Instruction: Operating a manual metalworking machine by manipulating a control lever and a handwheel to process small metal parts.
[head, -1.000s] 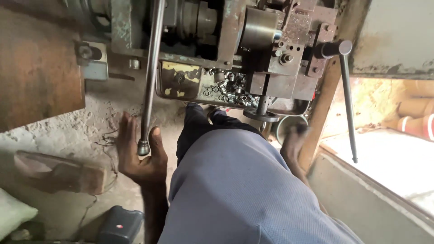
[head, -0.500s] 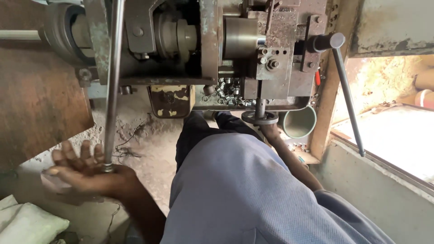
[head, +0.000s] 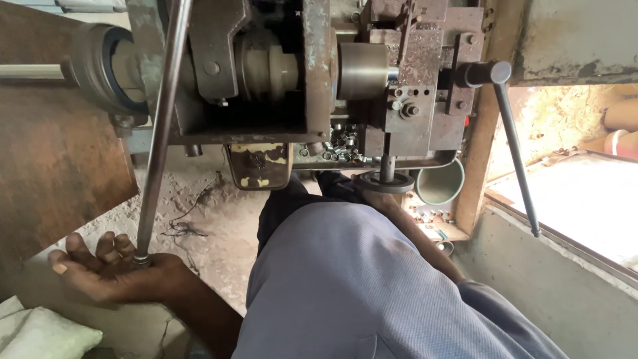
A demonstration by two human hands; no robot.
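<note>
My left hand [head: 109, 272] lies palm up at the lower left, fingers loosely curled around the lower end of a long metal rod [head: 159, 139]. The rod slants up to the grey, worn machine [head: 266, 73]. My right forearm reaches forward past my blue-grey trouser leg [head: 359, 286]. My right hand [head: 377, 197] meets a small dark handwheel [head: 389, 181] under the machine, and its fingers are hidden.
A tray of small metal rings [head: 342, 147] sits under the round chuck [head: 362, 70]. A long lever [head: 515, 153] hangs at the right, beside a grey-green bowl [head: 442, 183]. A rusty panel [head: 53, 153] stands left, a white sack [head: 40, 332] lower left, a concrete ledge [head: 571, 279] right.
My left hand has swung the rod's lower end to the left and turned palm up. My right hand has risen from beside my leg to the handwheel.
</note>
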